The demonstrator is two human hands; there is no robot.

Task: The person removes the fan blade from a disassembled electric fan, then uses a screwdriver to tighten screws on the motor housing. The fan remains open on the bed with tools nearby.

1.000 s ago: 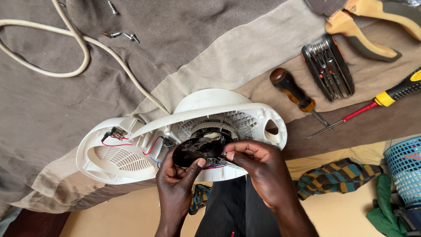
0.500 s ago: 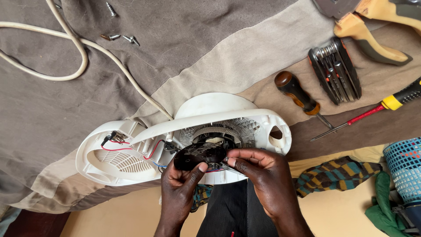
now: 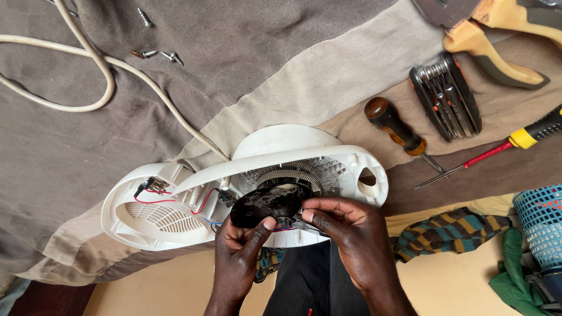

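Beside the white housing [image 3: 175, 225] edge, both hands grip the black fan [image 3: 266, 205].

both hands come up from the near edge, wrists close together, meeting at the black motor part [image 3: 266, 205]. the left hand [image 3: 237, 257] lies under it, thumb pressed on its near rim, fingers curled beneath. the right hand [image 3: 357, 243] sits just right of it, palm down, fingertips [image 3: 310, 217] pinched against its edge.
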